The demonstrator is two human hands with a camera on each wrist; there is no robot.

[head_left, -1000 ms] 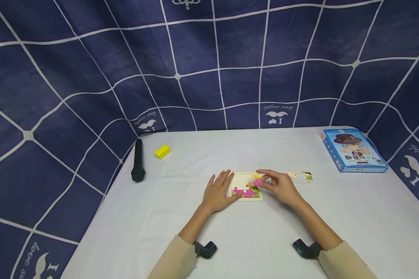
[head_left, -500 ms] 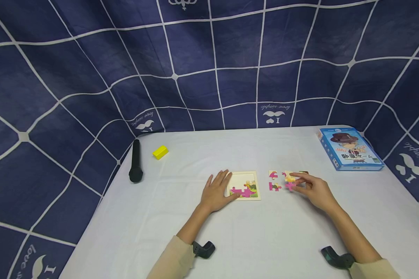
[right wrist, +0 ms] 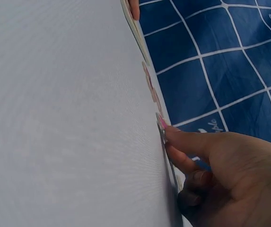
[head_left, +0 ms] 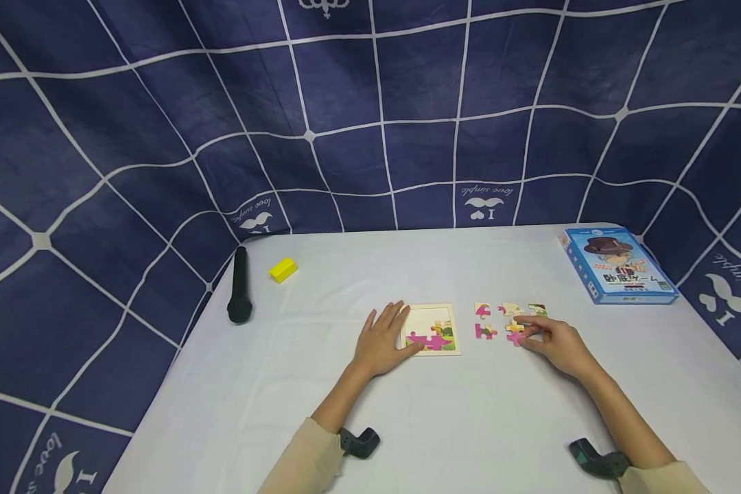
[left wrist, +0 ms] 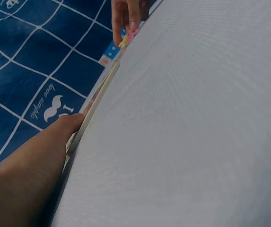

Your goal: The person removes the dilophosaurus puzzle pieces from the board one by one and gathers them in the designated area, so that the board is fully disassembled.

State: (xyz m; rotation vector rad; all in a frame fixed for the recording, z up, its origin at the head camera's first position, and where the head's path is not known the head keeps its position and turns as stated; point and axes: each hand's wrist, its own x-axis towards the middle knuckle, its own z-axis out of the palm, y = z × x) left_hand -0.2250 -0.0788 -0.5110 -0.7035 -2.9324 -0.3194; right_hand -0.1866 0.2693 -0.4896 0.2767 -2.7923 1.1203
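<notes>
My left hand (head_left: 381, 343) lies spread on the left edge of a pale square puzzle frame (head_left: 429, 353), its thumb on the lower part. Joined pink, yellow and green pieces (head_left: 432, 339) fill the frame's bottom and right side; the rest shows pale backing. To the right, my right hand (head_left: 554, 346) pinches a pink and yellow puzzle piece (head_left: 515, 336) between thumb and fingers. The left wrist view also shows this puzzle piece (left wrist: 129, 37) at those fingertips. Loose puzzle pieces lie beside it: one pink and green (head_left: 485, 331), one pink and cream (head_left: 482, 310), one mostly cream (head_left: 510, 310).
Another loose piece (head_left: 538, 310) lies behind the right fingers. A blue illustrated box (head_left: 620, 264) stands at the back right of the white-covered table (head_left: 444, 425). At the left are a yellow block (head_left: 283, 269) and a black microphone (head_left: 240, 285). A dark checked curtain (head_left: 358, 158) hangs behind.
My right hand has moved right from the frame to the loose pieces, carrying the pink and yellow puzzle piece, then slightly lower there. The left hand has stayed on the frame.
</notes>
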